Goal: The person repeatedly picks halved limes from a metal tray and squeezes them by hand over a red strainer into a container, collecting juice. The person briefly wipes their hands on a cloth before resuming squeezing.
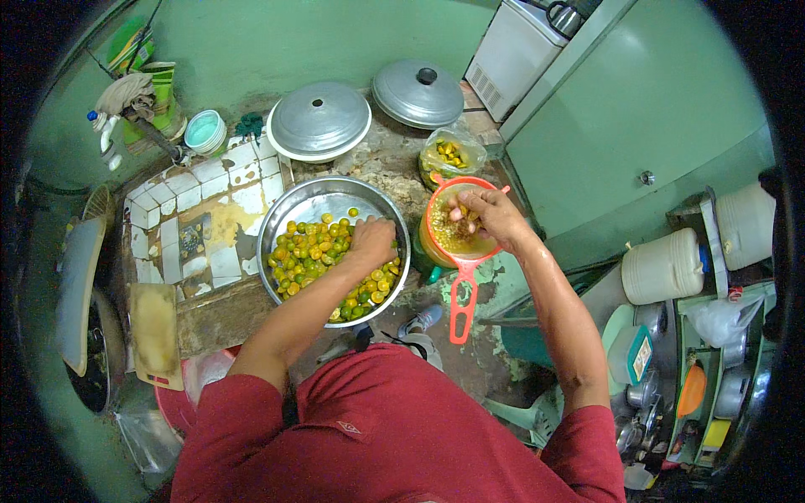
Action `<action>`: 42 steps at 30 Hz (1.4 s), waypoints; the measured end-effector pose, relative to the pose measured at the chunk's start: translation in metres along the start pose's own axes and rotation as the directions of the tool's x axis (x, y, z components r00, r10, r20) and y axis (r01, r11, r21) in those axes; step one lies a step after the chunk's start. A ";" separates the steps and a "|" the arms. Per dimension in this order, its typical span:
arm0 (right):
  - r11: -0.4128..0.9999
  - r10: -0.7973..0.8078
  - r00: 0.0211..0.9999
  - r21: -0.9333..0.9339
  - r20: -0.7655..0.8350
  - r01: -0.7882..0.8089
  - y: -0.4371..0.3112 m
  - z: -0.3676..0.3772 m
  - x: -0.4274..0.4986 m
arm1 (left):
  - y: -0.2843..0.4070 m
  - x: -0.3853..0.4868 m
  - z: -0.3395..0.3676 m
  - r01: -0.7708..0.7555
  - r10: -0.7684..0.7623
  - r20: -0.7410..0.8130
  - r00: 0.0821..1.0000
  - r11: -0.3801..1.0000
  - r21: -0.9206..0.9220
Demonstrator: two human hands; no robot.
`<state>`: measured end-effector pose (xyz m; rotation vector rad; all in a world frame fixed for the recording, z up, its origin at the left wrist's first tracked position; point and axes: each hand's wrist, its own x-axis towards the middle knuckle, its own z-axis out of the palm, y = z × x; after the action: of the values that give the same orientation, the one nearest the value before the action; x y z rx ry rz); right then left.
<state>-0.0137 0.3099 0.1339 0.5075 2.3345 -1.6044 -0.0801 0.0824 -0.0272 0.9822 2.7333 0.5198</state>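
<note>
A wide steel basin (333,188) holds many small green and yellow-orange citrus fruits (314,245), several of them cut. My left hand (374,242) reaches into the fruit at the basin's right side, its fingertips hidden. Over the orange plastic strainer (462,267), my right hand (481,217) has its fingers curled around a piece of citrus (468,214). Seeds and pulp (448,232) lie in the strainer's mesh, which rests on a green container (434,273) mostly hidden below. Behind the strainer stands a clear plastic bag (468,148) with citrus pieces in it.
Two lidded metal pots (321,119) (418,94) stand along the back wall. At the left are a tiled sink (195,188), a faucet (108,141), stacked tubs (205,132) and a worn cutting board (154,327). A shelf with kitchenware and white jugs (663,267) is at the right.
</note>
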 end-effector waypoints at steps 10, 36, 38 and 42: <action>0.956 -0.172 0.982 -0.227 0.076 0.185 -0.018 0.007 -0.015 | 0.076 0.001 -0.098 -0.303 -0.012 -0.452 0.892 0.728 -0.615; 0.821 -0.318 0.945 -0.521 -0.077 0.234 -0.002 0.006 0.002 | -0.008 0.010 0.017 -0.195 0.171 0.137 0.976 0.964 0.181; 1.000 -0.009 1.000 -0.011 -0.001 0.009 -0.004 0.004 0.002 | -0.014 0.010 0.009 -0.184 0.144 0.220 0.965 0.967 0.176; 0.880 0.029 0.991 0.466 0.131 -0.087 -0.004 0.000 -0.001 | -0.017 0.003 -0.020 -0.153 0.140 0.143 0.980 0.985 0.085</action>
<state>-0.0142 0.3087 0.1376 0.5514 1.8125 -2.1163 -0.0980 0.0668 -0.0151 1.2028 2.5987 0.3339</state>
